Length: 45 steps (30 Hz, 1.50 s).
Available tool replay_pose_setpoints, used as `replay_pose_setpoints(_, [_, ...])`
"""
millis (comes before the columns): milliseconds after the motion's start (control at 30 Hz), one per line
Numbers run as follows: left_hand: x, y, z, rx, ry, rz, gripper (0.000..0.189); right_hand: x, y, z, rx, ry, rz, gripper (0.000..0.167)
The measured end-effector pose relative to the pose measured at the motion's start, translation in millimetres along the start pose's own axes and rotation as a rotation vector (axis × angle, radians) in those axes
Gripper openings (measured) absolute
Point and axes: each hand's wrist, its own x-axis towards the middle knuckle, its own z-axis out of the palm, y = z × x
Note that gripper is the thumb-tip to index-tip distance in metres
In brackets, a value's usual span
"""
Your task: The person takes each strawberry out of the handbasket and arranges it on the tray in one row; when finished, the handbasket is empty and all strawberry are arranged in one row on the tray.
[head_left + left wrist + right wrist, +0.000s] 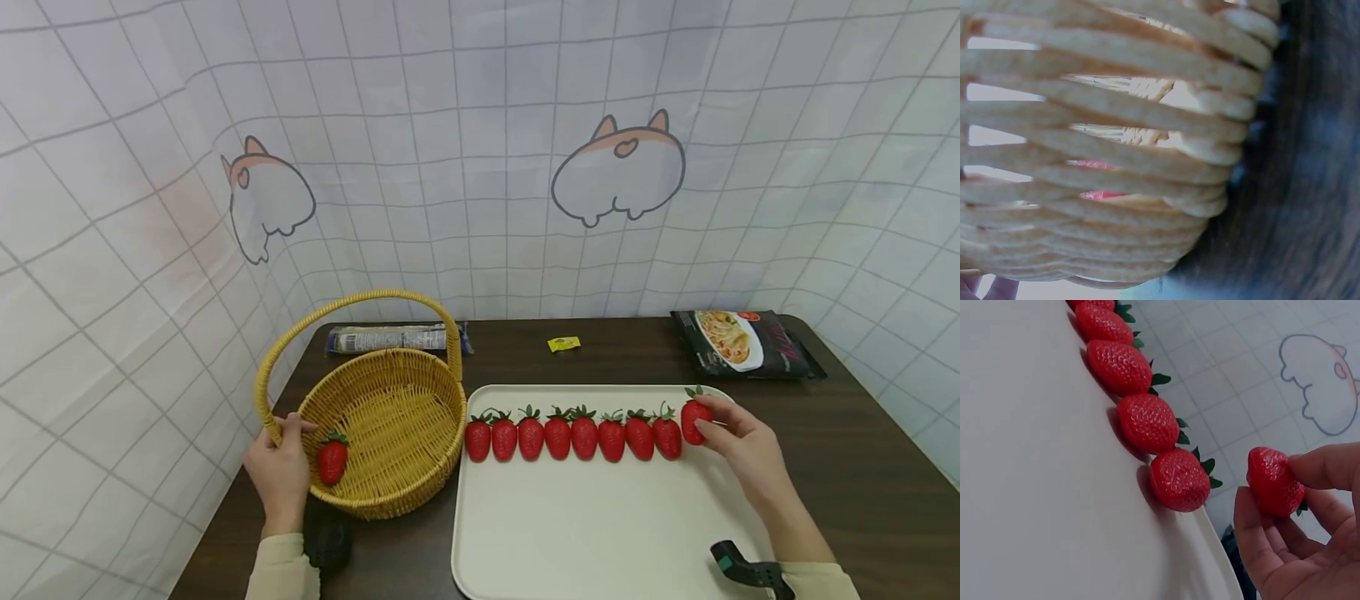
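At the head view's left, my left hand [279, 475] grips the yellow wicker basket [401, 417] at its left rim, by the foot of the arched handle [360, 300]. One red strawberry [332, 462] lies inside, against the left wall. The left wrist view is filled by the woven basket side [1116, 56], with red showing through its gaps. My right hand [750, 457] pinches another strawberry [1272, 481] between thumb and fingers, raised above the white tray [585, 533] at the right end of a row of several strawberries [583, 437], leaves pointing away from me.
Behind the basket lies a long clear-and-blue packet [397, 337]. A small yellow wrapped piece [563, 343] sits behind the tray, and a black noodle-picture bag [750, 343] at the back right. A white grid-patterned curtain [480, 192] surrounds the dark table [862, 467].
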Motion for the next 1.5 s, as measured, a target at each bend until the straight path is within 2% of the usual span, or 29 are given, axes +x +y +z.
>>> replay_pose_setpoints(300, [-0.4,1.6,-0.4,0.003,0.001,-0.003,0.040,2.1,5.9,-2.8,-0.159,0.057,0.077,0.046])
replay_pose_setpoints(533, [0.3,2.0,0.0,-0.002,0.007,0.003,0.039,4.3,12.6,-0.9,-0.286,0.020,0.133,0.042])
replay_pose_setpoints(767, [0.0,1.7,-0.7,0.016,0.003,0.010,0.040,4.4,10.4,0.3,-0.284,0.014,0.176,0.046])
replay_pose_setpoints(967, [-0.2,2.3,-0.8,0.021,0.000,0.000,0.041,5.4,10.9,1.9,-0.278,0.023,0.147,0.049])
replay_pose_setpoints(1200, [-0.6,2.7,-0.8,0.025,0.004,0.000,0.041,7.9,14.0,0.5,-0.364,0.010,0.115,0.047])
replay_pose_setpoints(1500, [-0.7,2.4,-0.8,0.017,0.001,-0.002,0.040,5.7,14.9,-0.6,-0.385,0.002,0.128,0.044])
